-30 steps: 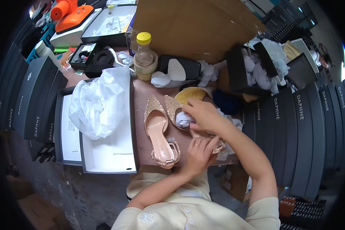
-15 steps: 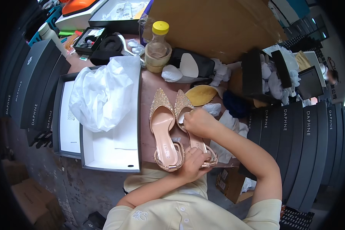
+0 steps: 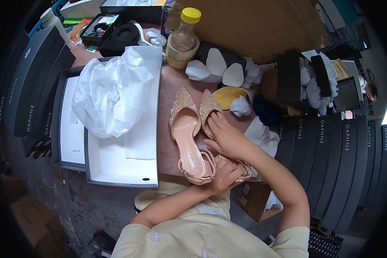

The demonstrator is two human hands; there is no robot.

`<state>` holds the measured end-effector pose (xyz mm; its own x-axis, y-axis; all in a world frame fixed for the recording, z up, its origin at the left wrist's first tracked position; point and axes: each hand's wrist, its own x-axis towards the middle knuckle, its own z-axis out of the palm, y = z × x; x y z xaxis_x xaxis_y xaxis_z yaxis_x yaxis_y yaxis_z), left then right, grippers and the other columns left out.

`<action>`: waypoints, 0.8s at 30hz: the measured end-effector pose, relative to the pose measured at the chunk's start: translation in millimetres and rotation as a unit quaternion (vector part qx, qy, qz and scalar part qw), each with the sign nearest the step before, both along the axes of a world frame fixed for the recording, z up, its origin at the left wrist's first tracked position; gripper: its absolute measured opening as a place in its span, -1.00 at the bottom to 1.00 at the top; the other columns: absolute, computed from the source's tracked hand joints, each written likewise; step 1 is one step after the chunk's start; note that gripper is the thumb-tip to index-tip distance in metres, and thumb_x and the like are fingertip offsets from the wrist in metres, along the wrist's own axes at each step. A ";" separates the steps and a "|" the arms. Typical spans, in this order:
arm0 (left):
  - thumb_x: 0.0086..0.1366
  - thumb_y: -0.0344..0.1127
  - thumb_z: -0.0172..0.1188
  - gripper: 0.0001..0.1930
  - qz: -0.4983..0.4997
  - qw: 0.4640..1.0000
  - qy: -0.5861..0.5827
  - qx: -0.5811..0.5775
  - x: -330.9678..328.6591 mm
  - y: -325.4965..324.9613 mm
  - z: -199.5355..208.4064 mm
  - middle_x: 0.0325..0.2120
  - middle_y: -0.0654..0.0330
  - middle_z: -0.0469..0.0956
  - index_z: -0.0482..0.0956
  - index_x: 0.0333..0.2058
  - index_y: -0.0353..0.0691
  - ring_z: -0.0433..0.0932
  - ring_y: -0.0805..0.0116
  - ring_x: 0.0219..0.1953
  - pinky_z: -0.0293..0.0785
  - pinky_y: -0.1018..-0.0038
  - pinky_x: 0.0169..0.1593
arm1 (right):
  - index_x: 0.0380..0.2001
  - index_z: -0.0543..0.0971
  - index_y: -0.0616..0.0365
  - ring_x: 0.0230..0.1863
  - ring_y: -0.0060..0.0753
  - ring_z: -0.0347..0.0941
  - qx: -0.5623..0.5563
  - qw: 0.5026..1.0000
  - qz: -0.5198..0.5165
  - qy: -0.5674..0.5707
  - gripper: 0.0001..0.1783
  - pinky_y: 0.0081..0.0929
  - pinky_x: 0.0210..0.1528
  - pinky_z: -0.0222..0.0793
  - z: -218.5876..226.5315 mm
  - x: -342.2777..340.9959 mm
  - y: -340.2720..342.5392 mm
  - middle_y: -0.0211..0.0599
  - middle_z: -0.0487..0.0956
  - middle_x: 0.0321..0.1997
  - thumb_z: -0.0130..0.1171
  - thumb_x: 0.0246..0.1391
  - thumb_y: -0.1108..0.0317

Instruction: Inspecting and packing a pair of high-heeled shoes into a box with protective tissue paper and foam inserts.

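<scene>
so rn the left hand (image 3: 225,175) is closed round the heel end of one glittery shoe (image 3: 206,98), which lies at the front of the table (image 3: 167,160), pointy toe facing away. right hand (image 3: 225,136) has its fingers in the toe opening of that same shoe. can't tell if they're pinching anything b/c the tips are hidden. other shoe (image 3: 186,137) is just beside it on the left, toe pointing the same way.

imo the left hand matters most here: hold the heel firm, but w/o squashing the strap. w/ the right, go by feel, light fingertip pressure, prob no nails on the lining. easy on the opening edge too, glitter looks like it cd shed. also mind the left wrist, it's v close to the other shoe & that one's heel is at the table edge, so a bump cd tip it. btw there's a white paper wad (image 3: 240,106) by the yellow piece (image 3: 224,96).
</scene>
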<state>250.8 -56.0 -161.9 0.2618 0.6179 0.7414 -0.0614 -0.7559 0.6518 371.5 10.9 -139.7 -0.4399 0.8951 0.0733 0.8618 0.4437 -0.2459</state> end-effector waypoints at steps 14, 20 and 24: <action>-0.25 -0.36 0.30 -0.69 0.009 0.999 -0.040 0.031 2.6 -6.6 -20.8 -0.56 0.28 0.34 0.41 -0.45 -0.12 0.33 0.32 -0.52 0.16 0.41 -0.48 | -0.13 0.34 0.57 -0.01 0.18 0.27 -0.226 0.961 -0.159 -0.011 -0.16 -0.11 0.08 0.17 -14.5 -32.5 24.3 0.27 0.33 -0.10 0.04 -0.08 -0.18; -0.21 -0.34 0.26 -0.72 0.027 1.000 -0.008 0.009 1.9 -3.9 -15.0 -0.54 0.28 0.35 0.42 -0.43 -0.12 0.34 0.29 -0.50 0.20 0.34 -0.39 | -0.21 0.39 0.54 -0.08 0.16 0.30 -0.227 0.965 -0.132 -0.002 -0.23 -0.14 0.05 0.21 -7.2 -27.5 28.8 0.26 0.36 -0.15 0.08 -0.12 -0.13; -0.24 -0.36 0.39 -0.52 0.017 1.000 0.003 -0.002 -0.7 -4.6 -20.0 -0.45 0.18 0.37 0.36 -0.30 -0.14 0.34 0.18 -0.44 0.23 0.30 -0.35 | -0.08 0.38 0.54 0.04 0.07 0.29 -0.217 0.976 -0.030 0.011 -0.26 -0.25 0.13 0.17 3.4 -10.6 9.4 0.22 0.35 0.02 -0.06 0.05 -0.09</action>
